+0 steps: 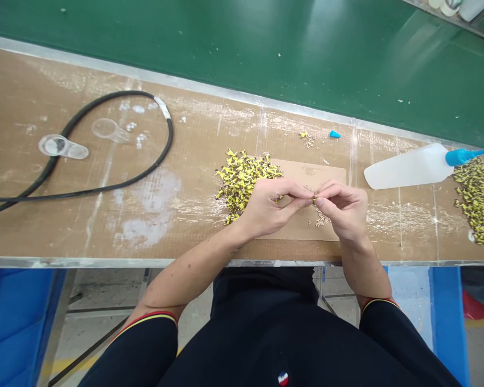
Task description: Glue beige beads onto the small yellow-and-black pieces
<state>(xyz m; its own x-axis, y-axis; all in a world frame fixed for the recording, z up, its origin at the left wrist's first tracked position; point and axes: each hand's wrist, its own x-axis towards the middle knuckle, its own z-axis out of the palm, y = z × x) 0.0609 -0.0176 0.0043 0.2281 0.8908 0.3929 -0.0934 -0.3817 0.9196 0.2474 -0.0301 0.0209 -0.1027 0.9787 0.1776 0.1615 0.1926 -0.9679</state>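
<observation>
My left hand (272,203) and my right hand (344,207) meet fingertip to fingertip above a flat cardboard piece (306,236). Both are closed in a pinch on a tiny yellow and dark part (313,199), mostly covered by the fingers. To the left, close to my left hand, lies a pile of small yellow and dark parts (242,174). Beneath my right hand, tiny pale pieces (321,217) are scattered on the cardboard. Their exact kind is too small to make out.
A white squeeze bottle (409,165) with a blue nozzle lies at right, beside another yellow-dark pile (482,201). A blue cone-shaped cap (334,134) sits behind the cardboard. A black cable (170,137) loops at left near two clear plastic scoops (70,149). A green surface (226,48) runs behind.
</observation>
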